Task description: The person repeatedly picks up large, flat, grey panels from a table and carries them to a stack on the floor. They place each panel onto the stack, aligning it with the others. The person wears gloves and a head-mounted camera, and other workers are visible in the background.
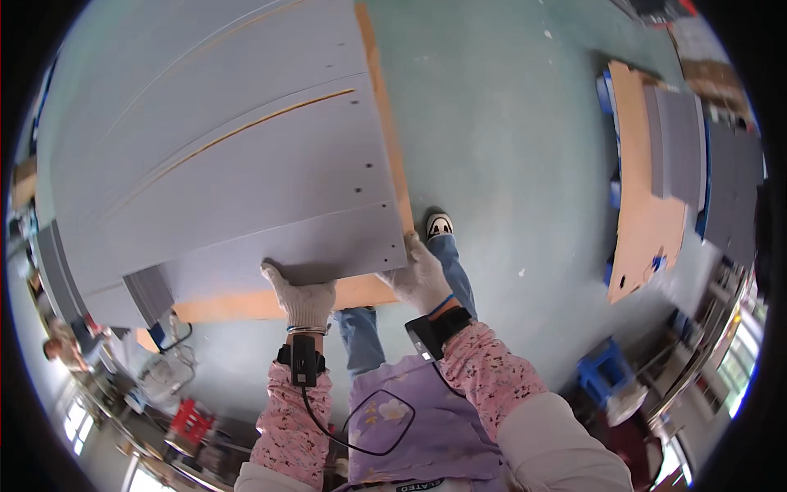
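A flat grey panel (320, 246) with small dark holes near its right end lies at the near side of a stack. My left hand (303, 301), in a white glove, grips its near edge, thumb on top and the other fingers hidden below. At the near right corner my gloved right hand (420, 279) is closed round the panel, its fingers along the right end. Farther away lie more grey panels (270, 172), with a yellowish strip showing in a gap between them. Beneath sticks out a tan board (238, 306).
Several narrow grey panels (147, 293) stand at the left end. Over to the right, grey panels (679, 148) rest on another tan board (643, 230). A blue stool (605, 373) is at the lower right, a red crate (190, 422) at the lower left. A person (67, 348) is far left.
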Available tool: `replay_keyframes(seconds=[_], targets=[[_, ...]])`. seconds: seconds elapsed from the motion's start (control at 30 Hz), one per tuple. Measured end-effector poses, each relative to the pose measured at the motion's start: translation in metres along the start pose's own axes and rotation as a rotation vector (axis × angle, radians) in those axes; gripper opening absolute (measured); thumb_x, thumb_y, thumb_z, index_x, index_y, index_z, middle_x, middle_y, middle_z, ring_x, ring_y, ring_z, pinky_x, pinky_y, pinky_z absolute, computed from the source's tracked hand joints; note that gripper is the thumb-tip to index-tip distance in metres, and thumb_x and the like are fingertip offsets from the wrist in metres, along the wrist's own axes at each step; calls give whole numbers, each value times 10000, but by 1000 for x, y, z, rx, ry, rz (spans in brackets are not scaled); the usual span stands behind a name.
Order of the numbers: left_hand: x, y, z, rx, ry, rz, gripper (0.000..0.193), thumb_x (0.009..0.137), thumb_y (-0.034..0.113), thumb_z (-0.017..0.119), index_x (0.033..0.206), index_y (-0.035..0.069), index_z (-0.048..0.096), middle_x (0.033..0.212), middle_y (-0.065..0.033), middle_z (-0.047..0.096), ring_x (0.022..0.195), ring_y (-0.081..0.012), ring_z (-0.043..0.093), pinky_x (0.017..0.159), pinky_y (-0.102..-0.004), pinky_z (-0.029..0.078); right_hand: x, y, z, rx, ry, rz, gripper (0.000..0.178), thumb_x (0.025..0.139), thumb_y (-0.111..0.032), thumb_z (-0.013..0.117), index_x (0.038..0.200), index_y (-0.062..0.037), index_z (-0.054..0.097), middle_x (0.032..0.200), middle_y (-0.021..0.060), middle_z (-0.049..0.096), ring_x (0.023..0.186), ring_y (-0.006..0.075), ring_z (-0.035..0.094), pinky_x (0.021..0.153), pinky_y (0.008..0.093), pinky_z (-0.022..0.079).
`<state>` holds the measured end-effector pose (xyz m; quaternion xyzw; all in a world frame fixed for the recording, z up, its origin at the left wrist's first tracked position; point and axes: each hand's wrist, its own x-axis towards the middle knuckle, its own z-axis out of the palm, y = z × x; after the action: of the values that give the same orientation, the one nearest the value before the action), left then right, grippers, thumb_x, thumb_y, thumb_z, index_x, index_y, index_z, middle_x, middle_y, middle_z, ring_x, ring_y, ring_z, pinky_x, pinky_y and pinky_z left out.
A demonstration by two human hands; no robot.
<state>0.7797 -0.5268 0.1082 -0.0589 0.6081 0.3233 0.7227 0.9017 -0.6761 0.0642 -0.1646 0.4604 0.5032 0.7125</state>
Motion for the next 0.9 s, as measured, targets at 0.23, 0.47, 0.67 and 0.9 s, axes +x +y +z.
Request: replay_keyframes(seconds=[0.23,0.47,0.67,0.9], targets=[[2,-7,-4,156,-28,22,757,785,707,547,1332,208,392,1373,-50,383,1252,-275,383,1003,-527,390,22,4,-24,-24,-45,-75,418,1004,-321,392,1281,-9,409,1249,120,494,1137,267,511,927,415,463],[1,-13,2,251,64,52,749,771,742,523,1301,221,424,1343,-32,420,1226,-260,408,971,-496,423,25,1,-29,-660,-29,-224,358,979,-250,460,1217,16,458,1132,120,581,1036,248,588,864,367,497],[1,-14,3,253,86,65,796,765,756,509,1325,202,397,1354,-59,406,1234,-294,402,978,-530,417,41,-35,-39,-700,220,-2,234,897,-147,563,1092,-18,550,987,164,649,946,307,634,766,373,525],[6,-11,-3,271,51,44,829,749,755,532,1333,184,391,1352,-74,403,1226,-300,397,988,-542,411,28,-53,22,-1924,391,-338,460,944,-388,330,1000,-39,623,1017,200,633,913,411,607,794,482,490]])
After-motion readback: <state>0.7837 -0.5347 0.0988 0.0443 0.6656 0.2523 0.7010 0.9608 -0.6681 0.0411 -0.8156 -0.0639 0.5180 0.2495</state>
